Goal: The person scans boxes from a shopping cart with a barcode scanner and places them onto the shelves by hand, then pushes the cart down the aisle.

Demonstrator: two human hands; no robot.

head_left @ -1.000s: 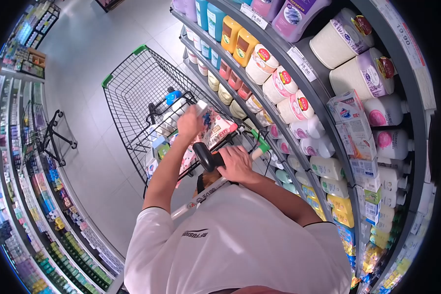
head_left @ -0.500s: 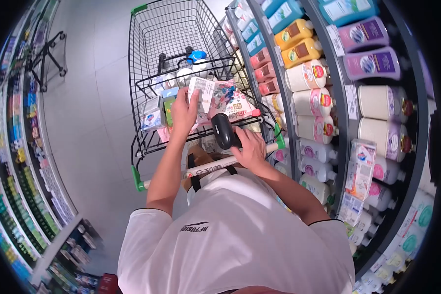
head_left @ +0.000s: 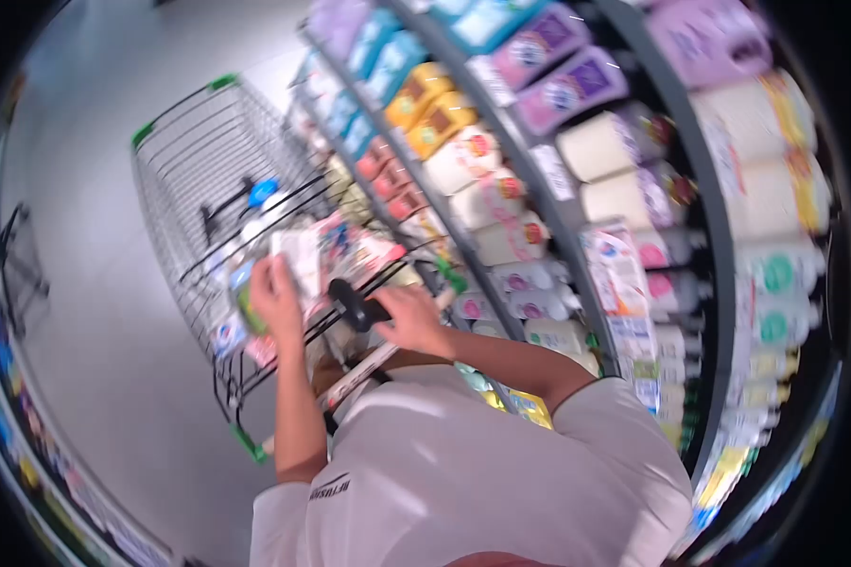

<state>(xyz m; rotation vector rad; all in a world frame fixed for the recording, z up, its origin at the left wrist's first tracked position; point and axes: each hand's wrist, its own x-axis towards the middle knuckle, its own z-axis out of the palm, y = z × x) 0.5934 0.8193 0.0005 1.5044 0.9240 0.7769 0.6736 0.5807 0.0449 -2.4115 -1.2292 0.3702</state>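
My left hand (head_left: 274,293) is closed on the edge of a small white box (head_left: 299,255) with print on it, held over the near end of the shopping cart (head_left: 187,276). My right hand (head_left: 412,319) grips a black handheld barcode scanner (head_left: 351,304), its head toward the box and apart from it. Beyond the scanner lies a pink printed package (head_left: 347,242) in the cart. Other goods there include a blue-topped item (head_left: 264,193) and a white-and-blue box (head_left: 225,337). Motion blur hides the lettering.
Close on my right are slanted shelves with yellow bottles (head_left: 435,123), purple bottles (head_left: 572,90) and cream-coloured bottles (head_left: 607,146). The cart's handle bar (head_left: 367,370) crosses before my waist. A dark wheeled frame (head_left: 14,269) stands across the aisle floor (head_left: 113,378) at left.
My view has swung to the right, so the cart and both hands appear further left and lower. The box and the scanner remain in my hands.
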